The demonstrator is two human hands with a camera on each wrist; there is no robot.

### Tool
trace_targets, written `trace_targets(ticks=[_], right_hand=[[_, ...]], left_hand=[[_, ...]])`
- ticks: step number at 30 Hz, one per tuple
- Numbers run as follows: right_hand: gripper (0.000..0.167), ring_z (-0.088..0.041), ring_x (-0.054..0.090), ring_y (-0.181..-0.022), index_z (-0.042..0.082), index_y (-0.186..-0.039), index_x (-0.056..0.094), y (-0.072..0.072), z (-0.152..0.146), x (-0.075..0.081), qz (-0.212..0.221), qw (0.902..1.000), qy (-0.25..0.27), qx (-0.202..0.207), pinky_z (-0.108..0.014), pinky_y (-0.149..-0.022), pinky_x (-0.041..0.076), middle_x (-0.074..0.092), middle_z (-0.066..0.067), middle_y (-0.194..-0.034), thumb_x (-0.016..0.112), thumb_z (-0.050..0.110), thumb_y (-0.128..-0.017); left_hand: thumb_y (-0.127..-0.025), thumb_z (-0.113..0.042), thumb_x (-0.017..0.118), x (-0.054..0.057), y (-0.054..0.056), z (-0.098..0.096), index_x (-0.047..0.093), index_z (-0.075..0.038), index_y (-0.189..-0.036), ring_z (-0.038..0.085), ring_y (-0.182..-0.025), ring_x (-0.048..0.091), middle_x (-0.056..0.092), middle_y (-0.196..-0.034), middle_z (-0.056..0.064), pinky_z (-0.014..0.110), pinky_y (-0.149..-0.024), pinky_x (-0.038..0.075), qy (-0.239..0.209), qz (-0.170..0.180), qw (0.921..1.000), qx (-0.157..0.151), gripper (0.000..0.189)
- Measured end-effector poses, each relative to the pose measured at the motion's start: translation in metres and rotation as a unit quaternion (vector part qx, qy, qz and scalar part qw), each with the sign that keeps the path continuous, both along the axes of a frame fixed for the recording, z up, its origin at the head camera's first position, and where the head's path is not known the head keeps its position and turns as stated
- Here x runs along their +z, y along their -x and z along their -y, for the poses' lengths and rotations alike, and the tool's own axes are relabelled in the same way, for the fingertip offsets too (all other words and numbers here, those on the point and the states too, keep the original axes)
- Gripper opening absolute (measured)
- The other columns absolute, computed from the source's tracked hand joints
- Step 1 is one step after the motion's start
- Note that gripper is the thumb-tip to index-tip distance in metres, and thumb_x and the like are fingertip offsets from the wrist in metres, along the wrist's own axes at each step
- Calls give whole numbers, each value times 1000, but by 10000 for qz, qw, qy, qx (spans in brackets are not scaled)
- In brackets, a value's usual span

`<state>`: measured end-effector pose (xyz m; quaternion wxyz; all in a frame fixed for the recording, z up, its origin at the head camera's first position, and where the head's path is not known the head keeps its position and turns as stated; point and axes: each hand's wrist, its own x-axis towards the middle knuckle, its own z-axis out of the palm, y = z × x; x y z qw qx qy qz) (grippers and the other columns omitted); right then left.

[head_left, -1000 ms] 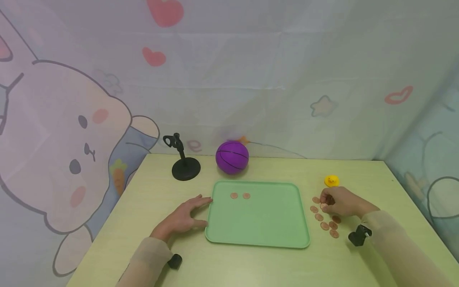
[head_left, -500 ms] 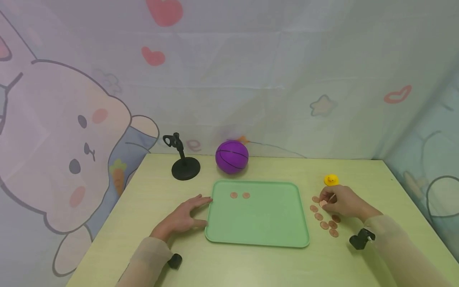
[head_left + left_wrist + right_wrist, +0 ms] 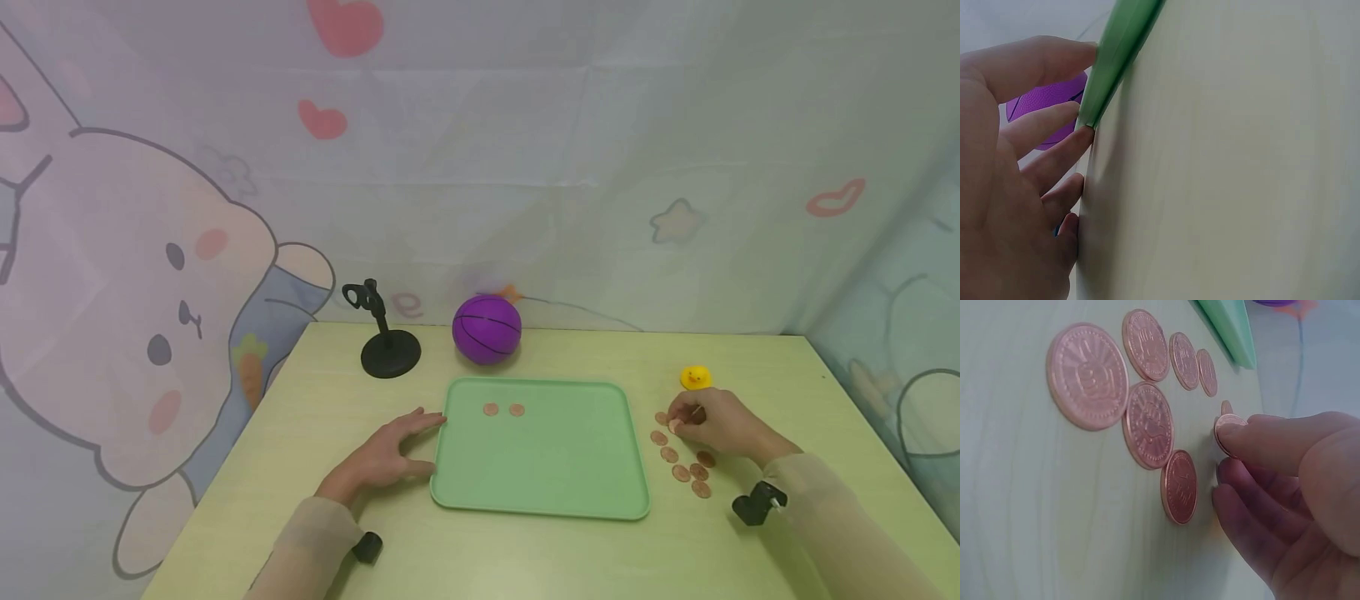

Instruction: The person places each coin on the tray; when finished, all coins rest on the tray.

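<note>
My right hand (image 3: 720,423) pinches a copper-coloured coin (image 3: 1230,419) between thumb and fingers, the coin tilted on edge just over the tabletop. Several similar coins (image 3: 1088,376) lie around it, each stamped with a raised hand figure; some touch or overlap. To the left is a pale green rectangular tray (image 3: 540,467). Near its far left corner two coins sit side by side, a left coin (image 3: 491,409) and a right coin (image 3: 517,410). With fingers spread, my left hand (image 3: 381,454) touches the tray's left rim (image 3: 1100,81) with its fingertips.
Just beyond my right hand sits a yellow rubber duck (image 3: 696,377). A purple ball (image 3: 487,330) and a black stand (image 3: 390,353) with a round base are at the table's back edge, before a printed cloth backdrop (image 3: 480,167).
The coin under my right fingertips lay flat and is now tilted up in their pinch, shifted slightly away from me. My left hand and the tray stay put.
</note>
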<state>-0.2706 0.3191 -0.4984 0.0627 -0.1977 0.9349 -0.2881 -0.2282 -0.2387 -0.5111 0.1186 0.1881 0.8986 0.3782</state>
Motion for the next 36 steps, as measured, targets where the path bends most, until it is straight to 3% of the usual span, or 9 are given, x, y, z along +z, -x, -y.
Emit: trace_targets(ticks=[8, 13, 19, 28, 36], right_hand=[[13, -13, 68, -86, 11, -106, 80, -1, -4, 5, 100, 9996, 246, 131, -25, -76, 58, 76, 1, -99, 81, 13, -93], [18, -15, 66, -88, 9, -110, 81, -3, -6, 6, 490, 9962, 714, 32, -24, -76, 57, 77, -2, -104, 79, 18, -94], [27, -21, 71, -102, 9, -120, 77, -4, -4, 7, 818, 9876, 1339, 54, -23, -87, 58, 76, -6, -112, 77, 22, -97], [34, -24, 74, -104, 7, -122, 75, 3, 23, 11, 1081, 9804, 1649, -4, -27, -87, 59, 71, -11, -113, 79, 28, -96], [34, -31, 73, -100, 4, -122, 74, 13, 56, 14, 1268, 9718, 1971, 271, -29, -85, 61, 71, -13, -111, 79, 25, -97]], left_hand=[[-84, -30, 84, -1, 1, 0, 53, -21, -156, 42, -159, 23, 38, -168, 14, 69, -124, 19, 4, -13, 10000, 8, 78], [-84, -30, 84, -1, 1, 1, 54, -22, -155, 41, -159, 24, 38, -168, 13, 68, -125, 20, 33, 3, 10000, 12, 78], [-84, -30, 84, -1, 1, 1, 54, -22, -156, 42, -159, 23, 38, -168, 13, 69, -125, 20, 46, -7, 10000, 10, 78], [-85, -31, 83, -2, 2, 1, 54, -24, -156, 41, -159, 24, 37, -169, 13, 69, -124, 20, 31, 15, 10000, 8, 77], [-84, -32, 84, -4, 3, 2, 54, -24, -156, 41, -159, 23, 38, -168, 12, 69, -125, 19, 0, -4, 10000, 7, 78]])
